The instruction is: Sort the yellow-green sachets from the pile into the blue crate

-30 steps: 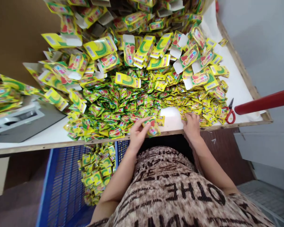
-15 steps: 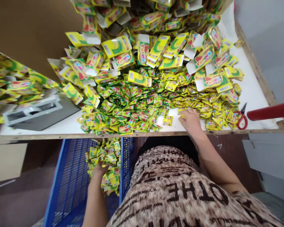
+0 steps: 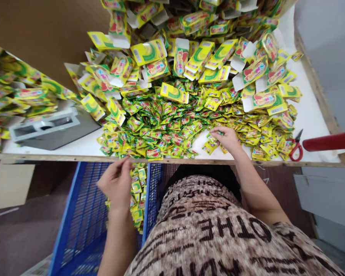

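My right hand (image 3: 228,138) is over the table, its thumb and fingers closed on a small yellow-green sachet (image 3: 211,136) at the edge of the heap. Just below its fingertips another yellow sachet (image 3: 209,147) lies on the white surface. My left hand (image 3: 117,180) is raised over the blue crate (image 3: 83,207), near the table's front edge. Its fingers are pinched together, and whatever they may hold is hidden. A wide heap of small green and yellow sachets (image 3: 161,130) spreads in front of both hands. More sachets (image 3: 137,199) lie inside the crate, partly behind my left forearm.
Small printed cartons (image 3: 149,51), many with open flaps, pile up behind the sachets. A grey box-shaped holder (image 3: 46,128) stands at left by a brown cardboard panel (image 3: 51,34). Red-handled scissors (image 3: 296,147) and a red bar (image 3: 330,142) are at right.
My left hand has risen out of the crate to the table edge, its fingers now pinched. My right hand has shifted left and slightly up to the sachets.
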### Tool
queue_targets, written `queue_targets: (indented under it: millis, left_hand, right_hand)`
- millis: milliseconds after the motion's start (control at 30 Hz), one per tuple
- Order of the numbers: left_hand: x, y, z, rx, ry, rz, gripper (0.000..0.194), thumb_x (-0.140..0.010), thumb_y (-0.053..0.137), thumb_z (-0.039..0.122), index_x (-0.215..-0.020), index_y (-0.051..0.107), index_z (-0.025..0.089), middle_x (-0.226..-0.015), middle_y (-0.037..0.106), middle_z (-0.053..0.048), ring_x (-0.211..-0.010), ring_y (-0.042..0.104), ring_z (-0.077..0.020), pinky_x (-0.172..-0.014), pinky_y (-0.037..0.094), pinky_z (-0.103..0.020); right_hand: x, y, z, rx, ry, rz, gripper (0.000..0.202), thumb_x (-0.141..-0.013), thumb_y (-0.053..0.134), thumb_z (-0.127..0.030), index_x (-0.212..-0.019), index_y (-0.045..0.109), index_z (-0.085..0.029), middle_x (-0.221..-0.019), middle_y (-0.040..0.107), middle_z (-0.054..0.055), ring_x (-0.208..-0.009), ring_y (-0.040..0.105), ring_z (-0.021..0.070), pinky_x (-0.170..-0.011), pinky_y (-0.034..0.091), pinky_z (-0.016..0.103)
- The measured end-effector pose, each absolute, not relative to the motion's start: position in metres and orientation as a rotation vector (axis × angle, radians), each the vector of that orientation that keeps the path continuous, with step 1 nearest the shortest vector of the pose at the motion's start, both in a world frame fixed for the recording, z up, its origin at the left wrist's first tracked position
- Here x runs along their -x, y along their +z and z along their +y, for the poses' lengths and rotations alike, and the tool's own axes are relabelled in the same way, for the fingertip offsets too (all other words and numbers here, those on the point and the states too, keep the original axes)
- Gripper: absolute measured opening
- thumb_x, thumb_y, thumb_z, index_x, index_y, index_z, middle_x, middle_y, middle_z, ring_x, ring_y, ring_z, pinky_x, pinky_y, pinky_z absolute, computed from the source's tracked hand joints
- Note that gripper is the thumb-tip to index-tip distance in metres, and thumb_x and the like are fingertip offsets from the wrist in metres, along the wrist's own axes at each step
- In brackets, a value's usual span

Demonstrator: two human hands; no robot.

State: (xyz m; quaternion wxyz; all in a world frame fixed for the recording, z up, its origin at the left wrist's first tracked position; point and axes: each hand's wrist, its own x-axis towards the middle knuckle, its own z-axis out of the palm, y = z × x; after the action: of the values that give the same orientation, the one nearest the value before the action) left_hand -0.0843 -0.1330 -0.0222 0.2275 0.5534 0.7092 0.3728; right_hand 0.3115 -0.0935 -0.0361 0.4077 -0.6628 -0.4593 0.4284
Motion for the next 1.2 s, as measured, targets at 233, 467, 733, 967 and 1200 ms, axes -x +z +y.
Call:
queue_targets:
  millis: [233, 467, 733, 967, 1200]
  left_hand:
    - [-0.062, -0.022, -0.109, -1.941, 0.969, 1.040, 0.014, -0.087, 0.062, 0.026, -0.090, 0.075, 0.021, -0.085, 0.076, -0.005, -0.077, 0.070, -0.0164, -0.075, 0.055, -0.029]
    - [-0.091, -0.031, -0.075, -1.886, 0.791, 0.868, 0.024, -0.085, 0.064, 0.025, -0.106, 0.072, 0.018, -0.097, 0.073, -0.009, -0.080, 0.069, -0.0163, -0.071, 0.057, -0.028]
    - [-0.111, -0.038, -0.067, -1.797, 0.827, 0.992, 0.017, -0.083, 0.065, 0.023, -0.095, 0.076, 0.018, -0.090, 0.076, -0.008, -0.080, 0.070, -0.0185, -0.072, 0.056, -0.030]
    - [-0.064, -0.012, -0.010, -1.655, 1.010, 1.257, 0.018, -0.079, 0.066, 0.026, -0.091, 0.076, 0.016, -0.082, 0.075, -0.004, -0.070, 0.067, -0.0155, -0.070, 0.054, -0.028]
    - [-0.036, -0.007, 0.069, -1.719, 1.201, 1.742, 0.033, -0.074, 0.069, 0.019, -0.105, 0.067, 0.010, -0.089, 0.069, -0.011, -0.083, 0.065, -0.0214, -0.080, 0.053, -0.037]
  right_hand:
    - [-0.331, -0.028, -0.132, 1.525, 1.199, -1.126, 0.045, -0.059, 0.085, -0.042, -0.096, 0.075, -0.020, -0.092, 0.064, 0.005, -0.066, 0.065, 0.0152, -0.063, 0.060, 0.032]
    - [-0.333, -0.021, -0.128, 1.471, 1.245, -1.298, 0.046, -0.057, 0.086, -0.042, -0.097, 0.076, -0.021, -0.095, 0.063, 0.005, -0.076, 0.065, 0.0178, -0.069, 0.058, 0.033]
    - [-0.326, -0.024, -0.110, 1.720, 1.080, -1.621, 0.024, -0.077, 0.071, -0.040, -0.067, 0.068, -0.019, -0.061, 0.054, -0.003, -0.056, 0.048, 0.0121, -0.052, 0.036, 0.025]
    - [-0.317, -0.051, -0.096, 2.064, 0.869, -1.920, 0.021, -0.070, 0.080, -0.028, -0.079, 0.064, -0.016, -0.071, 0.060, 0.001, -0.066, 0.051, 0.0142, -0.062, 0.035, 0.025]
    - [-0.301, -0.042, -0.110, 2.149, 0.793, -2.090, 0.024, -0.074, 0.076, -0.034, -0.083, 0.064, -0.015, -0.089, 0.064, 0.011, -0.086, 0.059, 0.0246, -0.072, 0.041, 0.030]
